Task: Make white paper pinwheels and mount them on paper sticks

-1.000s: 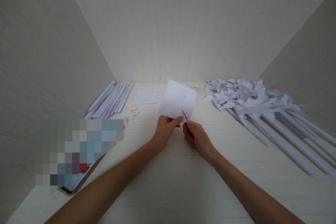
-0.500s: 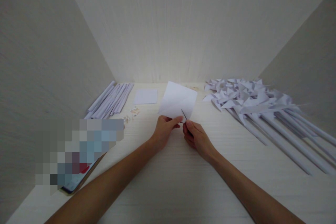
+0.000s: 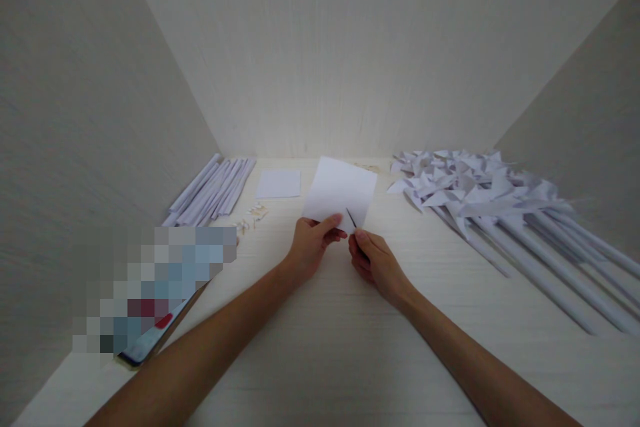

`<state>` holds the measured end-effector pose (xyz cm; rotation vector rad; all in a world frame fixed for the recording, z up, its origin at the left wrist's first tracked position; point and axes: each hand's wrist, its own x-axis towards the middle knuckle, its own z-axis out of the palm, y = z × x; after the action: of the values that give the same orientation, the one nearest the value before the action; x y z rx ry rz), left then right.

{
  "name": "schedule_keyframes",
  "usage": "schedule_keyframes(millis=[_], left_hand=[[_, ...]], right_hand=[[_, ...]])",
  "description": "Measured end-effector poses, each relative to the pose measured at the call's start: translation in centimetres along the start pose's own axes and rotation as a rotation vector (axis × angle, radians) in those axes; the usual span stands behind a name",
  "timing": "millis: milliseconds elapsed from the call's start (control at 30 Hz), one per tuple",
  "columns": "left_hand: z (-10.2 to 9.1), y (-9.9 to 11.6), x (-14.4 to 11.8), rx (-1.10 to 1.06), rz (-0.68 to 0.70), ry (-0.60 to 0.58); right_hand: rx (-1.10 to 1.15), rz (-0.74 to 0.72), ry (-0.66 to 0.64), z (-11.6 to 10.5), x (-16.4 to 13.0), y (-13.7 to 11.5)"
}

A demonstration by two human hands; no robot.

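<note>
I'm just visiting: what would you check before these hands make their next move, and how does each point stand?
1. Paper sheet held by the left hand: ok, thumb over its near edge.
2. Dark pointed tool held in the right hand: ok.
3. Left thumb apart from the tool: ok, though close.
4. Sheet cut or uncut beneath the tool: cannot tell.
5. Paper pinwheels away from both hands: ok, off to the right.

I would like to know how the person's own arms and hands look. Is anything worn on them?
The left forearm and right forearm are bare, with no sleeve in view. The left hand and right hand wear no gloves. No watch or bracelet shows; any ring is too small to judge.
</note>
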<state>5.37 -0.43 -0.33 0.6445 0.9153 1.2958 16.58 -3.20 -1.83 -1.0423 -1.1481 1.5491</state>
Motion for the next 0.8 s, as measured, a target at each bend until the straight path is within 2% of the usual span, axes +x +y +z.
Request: schedule_keyframes(millis=[167, 500, 800], left_hand=[[-0.14, 0.04, 0.11, -0.02, -0.044, -0.027], [-0.16, -0.5, -0.31, 0.129, 0.037, -0.019], [0.03, -0.63, -0.59, 0.102, 0.025, -0.018]], right_hand=[[0.002, 0.005, 0.0, 0.01, -0.05, -0.07], [0.022, 0.043, 0.022, 0.12, 0.01, -0.24], [0.004, 0.027, 0.017, 0.06, 0.08, -0.18]])
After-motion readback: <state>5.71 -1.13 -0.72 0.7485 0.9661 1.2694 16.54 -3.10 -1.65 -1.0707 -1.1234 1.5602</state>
